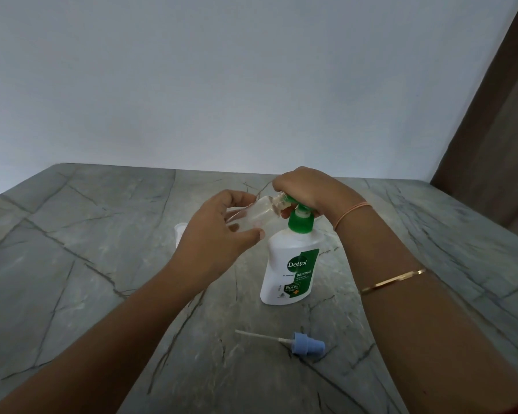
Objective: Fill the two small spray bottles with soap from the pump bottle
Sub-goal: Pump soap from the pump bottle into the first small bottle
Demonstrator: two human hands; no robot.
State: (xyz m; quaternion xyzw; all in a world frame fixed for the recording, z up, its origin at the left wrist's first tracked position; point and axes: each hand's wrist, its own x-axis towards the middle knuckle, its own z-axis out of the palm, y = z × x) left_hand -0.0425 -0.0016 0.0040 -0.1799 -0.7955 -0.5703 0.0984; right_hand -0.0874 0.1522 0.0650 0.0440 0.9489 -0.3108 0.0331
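Observation:
A white pump bottle (287, 267) with a green label and green pump stands upright mid-table. My right hand (308, 189) is closed over the green pump head from above. My left hand (219, 234) holds a small clear spray bottle (259, 212) tilted on its side, its open neck against the pump's nozzle. A blue spray cap (307, 346) with its white dip tube lies on the table in front of the pump bottle. A second small bottle (180, 233) shows only as a pale edge behind my left hand.
The grey marble-patterned table (87, 264) runs back to a plain white wall. A brown curtain (497, 115) hangs at the far right. Bracelets sit on my right wrist and forearm.

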